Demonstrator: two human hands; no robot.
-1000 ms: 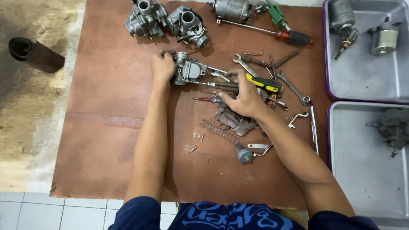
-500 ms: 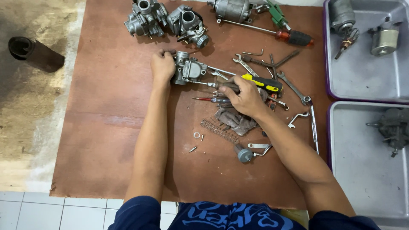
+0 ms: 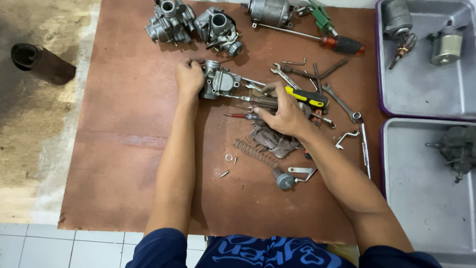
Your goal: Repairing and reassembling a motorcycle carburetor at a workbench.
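Mid-desk (image 3: 124,164): left hand (image 3: 189,78) clamped on carburetor (image 3: 219,82), right hand (image 3: 285,115) gripping screwdriver (image 3: 258,101); likely heavy, rigid metal, best held by body.

Bare worktop (image 3: 124,164) lies open on the left; wrenches (image 3: 317,84), a spring (image 3: 255,152) and screws (image 3: 229,166) crowd the right.

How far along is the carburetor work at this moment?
Done: small screws, a washer and a spring already lie loose on the board. In hand: the left hand steadies the carburetor while the right hand holds a screwdriver pointed at it. Left: its body looks mostly assembled; two more carburetors wait behind.
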